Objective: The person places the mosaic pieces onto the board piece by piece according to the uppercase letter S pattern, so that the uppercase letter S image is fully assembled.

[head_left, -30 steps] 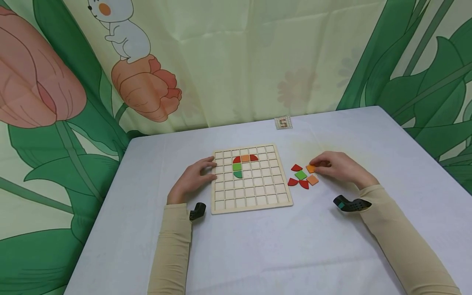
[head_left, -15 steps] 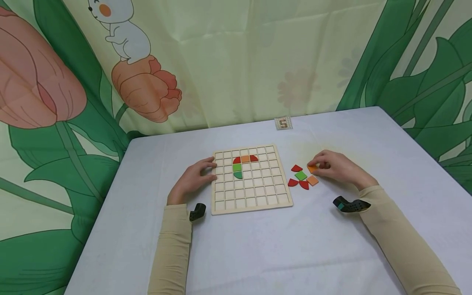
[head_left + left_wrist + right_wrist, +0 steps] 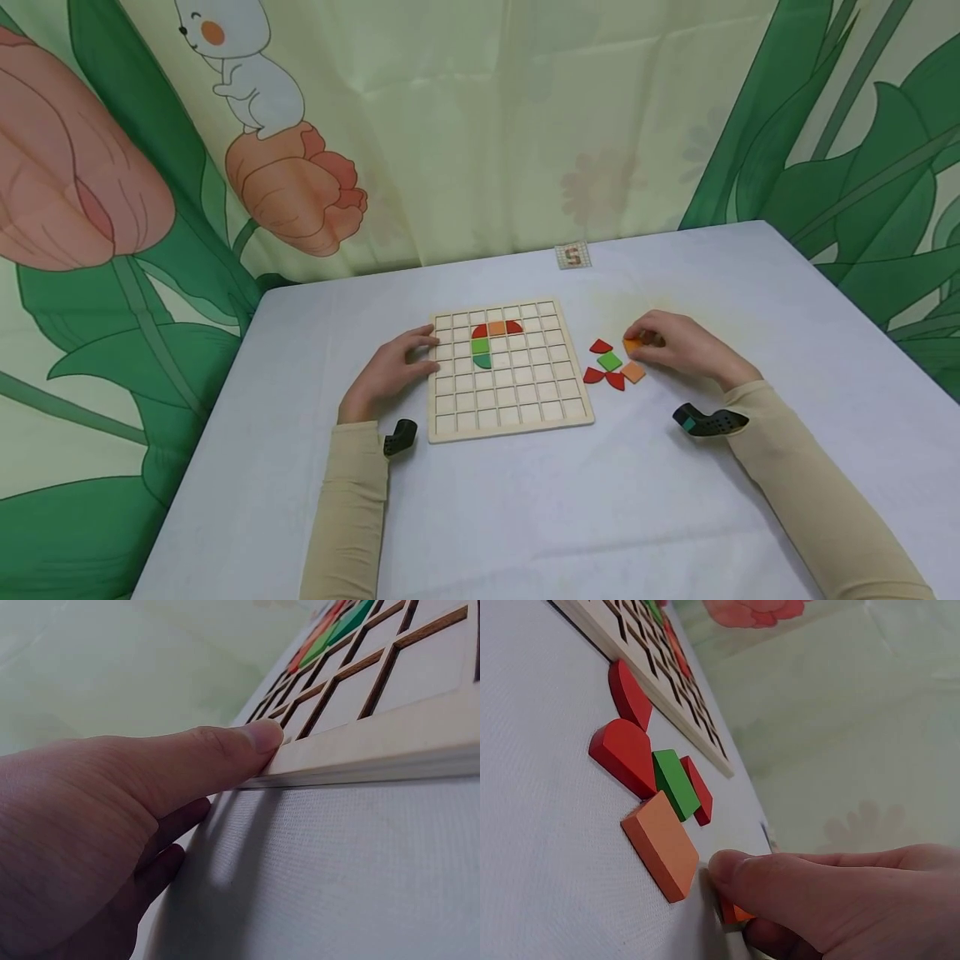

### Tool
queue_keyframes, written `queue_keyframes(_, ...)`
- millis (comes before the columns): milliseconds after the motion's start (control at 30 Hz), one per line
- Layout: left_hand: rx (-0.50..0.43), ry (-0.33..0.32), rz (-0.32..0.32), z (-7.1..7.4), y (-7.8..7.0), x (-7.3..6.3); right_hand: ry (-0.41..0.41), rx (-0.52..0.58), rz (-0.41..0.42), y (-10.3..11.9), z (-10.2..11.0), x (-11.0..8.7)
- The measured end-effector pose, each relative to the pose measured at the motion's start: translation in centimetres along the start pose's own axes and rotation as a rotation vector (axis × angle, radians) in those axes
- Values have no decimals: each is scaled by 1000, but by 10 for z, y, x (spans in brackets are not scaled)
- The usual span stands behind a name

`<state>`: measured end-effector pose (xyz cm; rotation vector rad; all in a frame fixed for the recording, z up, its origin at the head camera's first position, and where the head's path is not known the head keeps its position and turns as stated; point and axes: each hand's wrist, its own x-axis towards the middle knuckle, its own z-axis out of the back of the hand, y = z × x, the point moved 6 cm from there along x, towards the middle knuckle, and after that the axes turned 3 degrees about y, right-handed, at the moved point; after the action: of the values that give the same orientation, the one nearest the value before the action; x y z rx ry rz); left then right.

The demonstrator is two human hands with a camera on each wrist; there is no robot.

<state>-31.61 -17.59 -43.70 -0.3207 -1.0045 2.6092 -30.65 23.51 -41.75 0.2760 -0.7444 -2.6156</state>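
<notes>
Right hand [image 3: 675, 343]: thumb and fingers pinch together, over the worktop [image 3: 465, 517] to the right of the grid board [image 3: 512, 431].
Pinched tile [image 3: 739, 914]: an orange square, mostly covered by the thumb; whether it is off the cloth cannot be told.
Beside it: a second orange square [image 3: 633, 372] toward the worktop's near edge, then a green square [image 3: 609, 362] with one red quarter-circle [image 3: 601, 346] on its far side and two more red quarter-circles [image 3: 615, 381] on its near side.
Slip risk: the hold seems to take only part of the square, so a loose pinch could let it twist or drop.
Knock risk: the second orange square lies just beside the thumb — a sideways sweep could scatter the cluster.
In the grid: second row from the far edge, a red [image 3: 480, 332], an orange [image 3: 497, 328] and another red tile [image 3: 513, 327]; below the left one, a light green square [image 3: 480, 345], then a dark green quarter-circle [image 3: 482, 361].
Left hand [image 3: 386, 368]: extended fingers and thumb touch the board's left edge, holding no tile.
Shift risk: too hard a push there might slide the board rightward — into the nearest loose reds.
Pattern card [image 3: 572, 255]: near the worktop's far edge, its figure resembling an S or 5.
</notes>
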Motion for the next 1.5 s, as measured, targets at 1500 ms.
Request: queue_keyframes(1500,32,2,6,-1,1,2,35,-155,390,140,-57,52)
